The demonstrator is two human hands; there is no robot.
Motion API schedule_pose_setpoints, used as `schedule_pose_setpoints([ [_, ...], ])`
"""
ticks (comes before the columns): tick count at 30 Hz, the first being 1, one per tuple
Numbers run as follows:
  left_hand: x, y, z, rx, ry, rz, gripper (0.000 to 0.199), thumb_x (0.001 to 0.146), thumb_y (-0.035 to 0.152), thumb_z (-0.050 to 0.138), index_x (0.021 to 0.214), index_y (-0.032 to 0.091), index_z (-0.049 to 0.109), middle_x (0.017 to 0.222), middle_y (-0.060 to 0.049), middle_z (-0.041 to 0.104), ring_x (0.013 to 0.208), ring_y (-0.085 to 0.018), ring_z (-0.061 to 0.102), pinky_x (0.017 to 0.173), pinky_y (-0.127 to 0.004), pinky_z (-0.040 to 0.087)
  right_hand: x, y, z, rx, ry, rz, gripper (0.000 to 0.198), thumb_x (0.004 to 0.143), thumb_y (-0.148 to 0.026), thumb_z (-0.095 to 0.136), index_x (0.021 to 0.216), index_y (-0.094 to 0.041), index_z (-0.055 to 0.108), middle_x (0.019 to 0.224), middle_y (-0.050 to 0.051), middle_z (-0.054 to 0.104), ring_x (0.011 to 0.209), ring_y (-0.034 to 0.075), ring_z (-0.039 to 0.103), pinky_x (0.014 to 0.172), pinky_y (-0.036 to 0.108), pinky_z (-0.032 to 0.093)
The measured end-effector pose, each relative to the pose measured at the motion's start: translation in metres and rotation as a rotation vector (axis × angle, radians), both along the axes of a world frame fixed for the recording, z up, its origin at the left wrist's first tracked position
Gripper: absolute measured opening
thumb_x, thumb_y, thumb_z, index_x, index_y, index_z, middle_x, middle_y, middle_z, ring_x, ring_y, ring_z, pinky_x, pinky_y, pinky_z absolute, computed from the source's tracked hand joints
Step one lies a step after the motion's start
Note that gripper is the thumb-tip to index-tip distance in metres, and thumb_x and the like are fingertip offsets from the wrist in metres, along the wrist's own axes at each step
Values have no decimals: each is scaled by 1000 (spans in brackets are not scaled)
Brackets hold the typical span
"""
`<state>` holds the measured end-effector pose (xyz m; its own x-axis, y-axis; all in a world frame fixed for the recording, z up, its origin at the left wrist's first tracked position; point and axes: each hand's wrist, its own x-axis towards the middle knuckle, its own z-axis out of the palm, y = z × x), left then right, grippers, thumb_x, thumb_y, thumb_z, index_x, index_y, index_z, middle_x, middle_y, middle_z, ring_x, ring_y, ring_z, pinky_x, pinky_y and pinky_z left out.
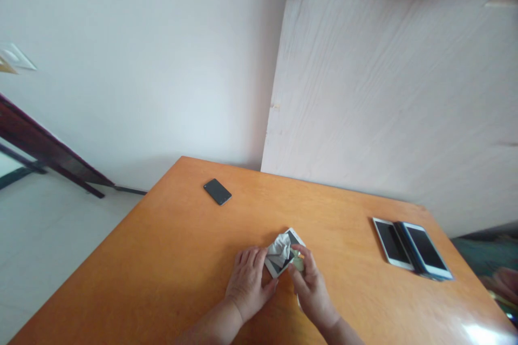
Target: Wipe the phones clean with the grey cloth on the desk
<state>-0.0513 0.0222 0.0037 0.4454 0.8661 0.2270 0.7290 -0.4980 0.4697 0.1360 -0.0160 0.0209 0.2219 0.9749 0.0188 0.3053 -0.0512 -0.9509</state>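
evidently, a white-framed phone [277, 268] is placed screen up on the wooden table [162, 259] between both hands, with a crumpled whitish cloth [279, 249] bunched over its glass, so the step in hand is judged to be work with that cloth. the phone's near left side is bordered by the left hand [247, 282], though whether it is gripped there cannot be told, while a pale green piece [298, 262] is pinched by the thumb and forefinger of the right hand [312, 287]; next, a steady phone and light pressure would be called for.
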Motion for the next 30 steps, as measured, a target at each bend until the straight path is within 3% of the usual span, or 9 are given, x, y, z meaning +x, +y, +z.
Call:
schedule_pose_setpoints([
  [7,0,0,-2,17,14,3,61,80,42,68,133,22,45,123,-9,58,115,-28,51,103,-48,39,2,2,-4,-23,45,6,46,89,-47,54,129,-23,51,67,-6,50,51,12,45,50,23,44],
  [30,1,1,3,-28,22,8,62,79,40,69,133,23,45,123,-8,57,114,-29,52,102,-49,39,5,9,-4,21,-62,-15,44,89,-48,52,126,-24,50,70,-6,54,54,12,49,52,23,44],
])
